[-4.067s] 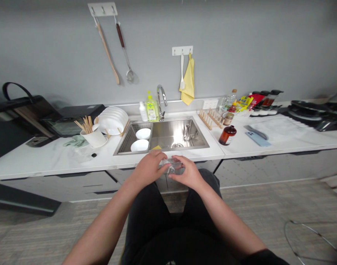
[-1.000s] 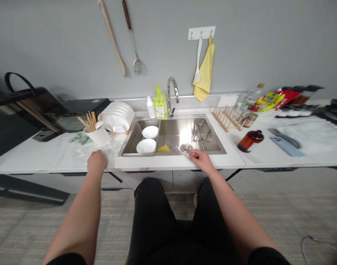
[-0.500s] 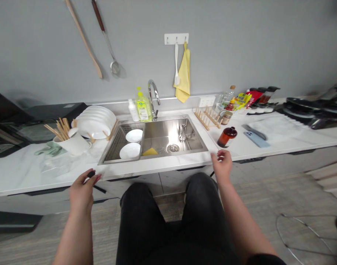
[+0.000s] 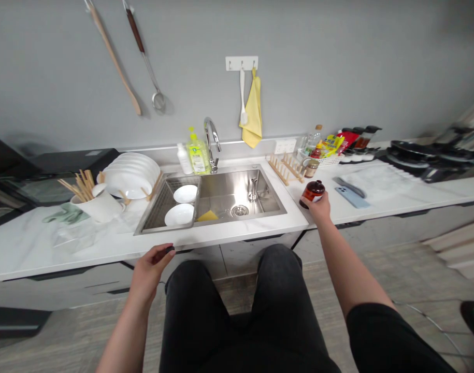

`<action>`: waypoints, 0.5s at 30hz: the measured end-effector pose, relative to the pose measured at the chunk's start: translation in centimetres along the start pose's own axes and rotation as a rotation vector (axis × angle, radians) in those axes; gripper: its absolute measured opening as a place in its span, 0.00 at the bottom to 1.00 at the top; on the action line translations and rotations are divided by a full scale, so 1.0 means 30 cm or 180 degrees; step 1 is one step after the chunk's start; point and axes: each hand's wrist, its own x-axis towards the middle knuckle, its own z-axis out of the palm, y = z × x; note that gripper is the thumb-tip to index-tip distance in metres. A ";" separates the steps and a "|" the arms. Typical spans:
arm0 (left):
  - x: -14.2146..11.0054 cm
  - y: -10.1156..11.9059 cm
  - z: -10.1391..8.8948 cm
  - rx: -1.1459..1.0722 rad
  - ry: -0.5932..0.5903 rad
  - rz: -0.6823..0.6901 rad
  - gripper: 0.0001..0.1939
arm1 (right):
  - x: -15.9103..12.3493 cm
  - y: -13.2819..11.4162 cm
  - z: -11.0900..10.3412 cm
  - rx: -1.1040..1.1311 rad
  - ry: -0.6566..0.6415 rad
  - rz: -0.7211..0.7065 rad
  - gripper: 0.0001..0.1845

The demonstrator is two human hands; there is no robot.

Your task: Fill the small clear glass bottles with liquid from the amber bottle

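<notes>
Well, the right hand [image 4: 319, 208] has its fingers [image 4: 310, 203] closed around the low part of a brown glass bottle [image 4: 313, 189], a grip that seems chosen to carry its weight, at the counter [image 4: 237, 234] right of the steel sink [image 4: 221, 224] and near a wooden dish rack [image 4: 285, 171]; whether the bottle touches the counter is hard to tell. Down at the front edge, the left hand [image 4: 148, 272] pinches a small dark object [image 4: 168, 250], too small to identify, while white bowls [image 4: 179, 215] sit in a wire rack [image 4: 155, 217], apparently to drain.
</notes>
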 end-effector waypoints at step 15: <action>-0.156 0.312 0.216 -0.0519 -0.0948 0.0956 0.19 | -0.519 -0.343 -0.167 0.0760 -0.1020 -0.1252 0.44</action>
